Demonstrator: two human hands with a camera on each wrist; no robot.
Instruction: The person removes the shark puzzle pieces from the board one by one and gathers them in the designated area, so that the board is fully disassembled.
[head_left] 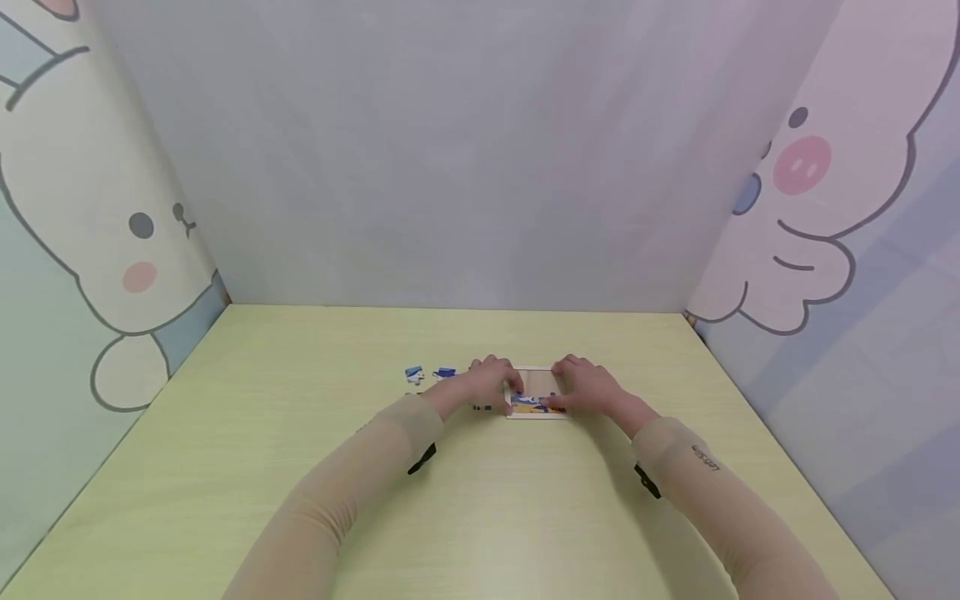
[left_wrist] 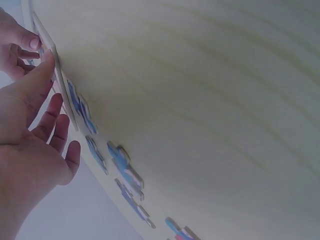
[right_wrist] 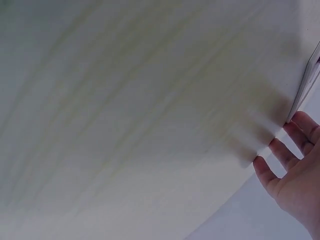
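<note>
A shallow puzzle tray (head_left: 537, 383) with a light rim lies on the table, its near part filled with blue, white and orange jigsaw pieces (head_left: 527, 407). My left hand (head_left: 489, 382) is at the tray's left side; in the left wrist view its thumb reaches over the rim (left_wrist: 61, 80), the other fingers loosely spread. At the right side is my right hand (head_left: 592, 388), thumb over the pieces. In the right wrist view its fingers (right_wrist: 266, 172) are spread, some touching the table, one by the tray's edge (right_wrist: 303, 87). Whether either thumb touches a piece is unclear.
Several loose jigsaw pieces (head_left: 414, 375) lie left of the tray, partly hidden by the left hand and arm; more of them (left_wrist: 125, 167) show in the left wrist view. The pale yellow table (head_left: 487, 500) meets a grey back wall (head_left: 450, 167) and printed side walls.
</note>
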